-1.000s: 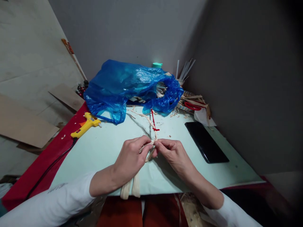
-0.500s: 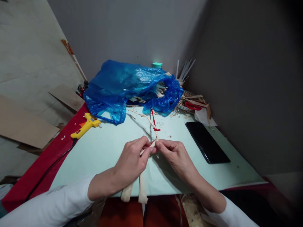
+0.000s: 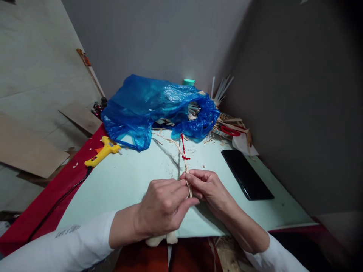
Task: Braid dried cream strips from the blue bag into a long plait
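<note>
My left hand (image 3: 164, 207) and my right hand (image 3: 205, 187) meet at the middle of the pale green mat (image 3: 124, 181), near its front edge. Both pinch thin tan straw strips (image 3: 187, 185) between fingers and thumbs. A braided length of the straw with a red thread (image 3: 183, 147) runs away from my fingers toward the blue plastic bag (image 3: 153, 105). The wide loose ends of the strips (image 3: 163, 238) hang over the front edge of the mat, under my left hand.
A yellow glue gun (image 3: 102, 151) with a black cord lies at the left on the red cloth (image 3: 53, 204). A black phone (image 3: 246, 173) lies at the right. Straw scraps, red-handled scissors (image 3: 230, 131) and white sticks (image 3: 221, 87) crowd the back right corner by the grey walls.
My left hand has drawn back toward me and turned over the strips, covering more of them. The right hand has shifted slightly nearer too. The hanging ends show less below the mat edge.
</note>
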The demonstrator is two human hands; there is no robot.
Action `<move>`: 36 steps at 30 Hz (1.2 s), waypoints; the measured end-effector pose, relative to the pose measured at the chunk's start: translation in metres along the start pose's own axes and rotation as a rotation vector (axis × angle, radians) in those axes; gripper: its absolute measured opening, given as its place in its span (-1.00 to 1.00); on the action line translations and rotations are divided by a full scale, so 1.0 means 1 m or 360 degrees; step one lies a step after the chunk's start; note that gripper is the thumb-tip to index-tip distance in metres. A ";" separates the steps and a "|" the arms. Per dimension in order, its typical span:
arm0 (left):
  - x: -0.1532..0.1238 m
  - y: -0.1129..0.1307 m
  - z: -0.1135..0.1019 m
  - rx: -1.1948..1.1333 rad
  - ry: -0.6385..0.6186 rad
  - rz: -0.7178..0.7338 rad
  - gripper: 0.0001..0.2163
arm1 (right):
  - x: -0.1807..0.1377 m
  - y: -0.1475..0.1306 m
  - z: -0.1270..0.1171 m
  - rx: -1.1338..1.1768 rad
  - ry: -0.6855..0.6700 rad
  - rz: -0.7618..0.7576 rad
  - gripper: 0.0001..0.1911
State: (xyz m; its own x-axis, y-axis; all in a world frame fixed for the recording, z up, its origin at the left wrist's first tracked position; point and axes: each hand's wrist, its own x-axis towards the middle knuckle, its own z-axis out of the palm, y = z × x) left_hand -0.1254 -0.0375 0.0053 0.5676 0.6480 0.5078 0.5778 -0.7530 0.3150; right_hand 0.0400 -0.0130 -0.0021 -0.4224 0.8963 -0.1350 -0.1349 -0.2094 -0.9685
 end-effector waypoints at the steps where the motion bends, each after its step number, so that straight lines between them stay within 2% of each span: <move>1: 0.004 -0.001 -0.003 -0.0101 0.0088 -0.0152 -0.78 | 0.000 0.000 0.000 0.0029 0.0002 0.0022 -0.63; 3: 0.011 -0.006 -0.008 -0.0391 0.0222 -0.0521 -0.82 | 0.000 0.001 -0.001 0.0070 -0.0022 0.0045 -0.61; 4: 0.014 -0.009 -0.008 -0.0601 0.0206 -0.0694 -0.84 | 0.000 0.002 -0.001 0.0083 -0.0040 0.0048 -0.61; 6: 0.019 -0.016 -0.007 -0.1154 -0.0016 -0.0912 -0.77 | 0.000 0.004 -0.001 0.0117 -0.0080 0.0042 -0.62; 8: 0.021 -0.020 -0.003 -0.1657 -0.0233 -0.1033 -0.65 | -0.001 0.006 -0.001 0.0165 -0.0109 0.0035 -0.64; 10: 0.021 -0.021 0.001 -0.1928 -0.0272 -0.1112 -0.56 | -0.002 0.007 -0.001 0.0190 -0.0138 0.0020 -0.66; 13: 0.019 -0.019 0.005 -0.1997 -0.0156 -0.1138 -0.48 | -0.002 0.007 0.001 0.0207 -0.0161 -0.0002 -0.70; 18: 0.018 -0.016 0.004 -0.1981 -0.0090 -0.1216 -0.41 | -0.002 0.007 0.002 0.0204 -0.0140 0.0023 -0.72; 22: 0.016 -0.013 0.007 -0.1934 0.0066 -0.1223 -0.55 | -0.002 0.010 0.003 0.0010 -0.0066 -0.0029 -0.71; 25: 0.015 -0.012 0.009 -0.2009 0.0131 -0.1358 -0.70 | -0.004 0.013 0.004 -0.0225 0.0000 -0.0141 -0.72; 28: 0.015 -0.013 0.007 -0.2087 -0.0024 -0.1455 -0.80 | -0.006 0.015 0.003 -0.0479 0.0008 -0.0214 -0.64; 32: 0.016 -0.018 0.004 -0.2102 -0.0281 -0.1456 -0.86 | -0.008 0.010 0.002 -0.0879 -0.0066 -0.0239 -0.66; 36: 0.015 -0.022 0.004 -0.2003 -0.0259 -0.1491 -0.88 | -0.012 -0.002 -0.002 -0.1396 -0.0095 -0.0236 -0.75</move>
State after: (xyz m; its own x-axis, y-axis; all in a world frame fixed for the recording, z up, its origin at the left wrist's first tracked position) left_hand -0.1271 -0.0114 0.0024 0.4048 0.8623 -0.3041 -0.0451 0.3510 0.9353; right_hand 0.0470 -0.0229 0.0012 -0.5045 0.8634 -0.0079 0.5321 0.3037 -0.7903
